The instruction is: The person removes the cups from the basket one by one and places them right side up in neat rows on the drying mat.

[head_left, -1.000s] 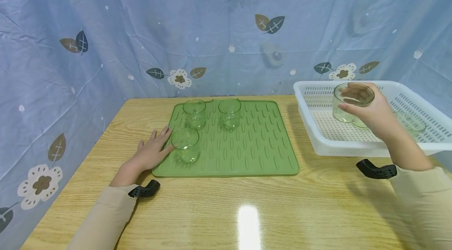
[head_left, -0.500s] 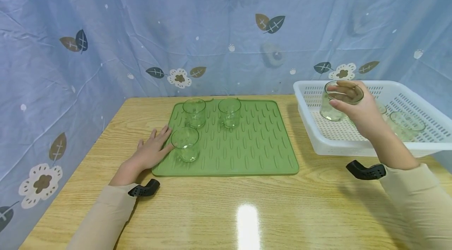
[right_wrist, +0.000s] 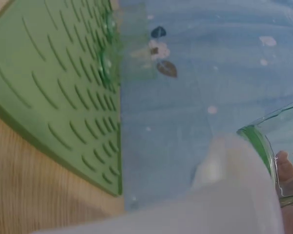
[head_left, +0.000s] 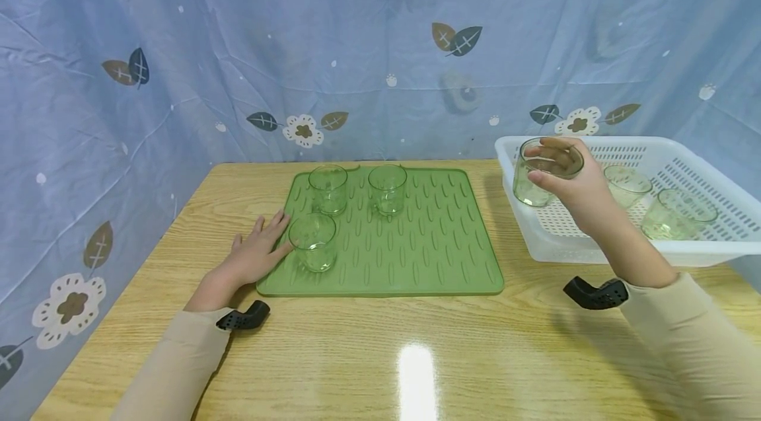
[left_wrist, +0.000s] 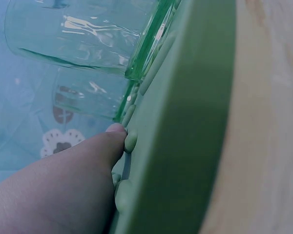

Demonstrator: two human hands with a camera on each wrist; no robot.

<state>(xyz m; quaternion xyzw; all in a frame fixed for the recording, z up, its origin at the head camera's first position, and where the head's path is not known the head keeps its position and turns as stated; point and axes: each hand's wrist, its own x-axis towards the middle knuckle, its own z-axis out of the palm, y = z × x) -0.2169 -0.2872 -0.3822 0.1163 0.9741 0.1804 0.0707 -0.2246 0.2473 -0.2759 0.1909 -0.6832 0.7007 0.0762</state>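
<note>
In the head view my right hand (head_left: 573,180) grips a clear glass tumbler (head_left: 529,186) by its side, upright, over the left wall of a white plastic basket (head_left: 541,246). Part of that glass also shows at the right edge of the right wrist view. My left hand (head_left: 255,257) lies flat with fingers spread on the left edge of a green ribbed drying mat (head_left: 428,256). Its thumb is close by the front glass tumbler (head_left: 313,246). Behind stand two more tumblers, a back left glass (head_left: 328,193) and a back right glass (head_left: 387,193), both upright.
Two other glasses sit in the basket: one glass (head_left: 627,184) behind my right wrist and a tilted glass (head_left: 678,213) farther right. The wooden table (head_left: 333,355) carries mat and basket. A blue patterned curtain (head_left: 368,44) hangs behind.
My right hand has moved left with the glass, from over the basket's middle to its left wall. The glasses left in the basket show more fully. My left hand has stayed put.
</note>
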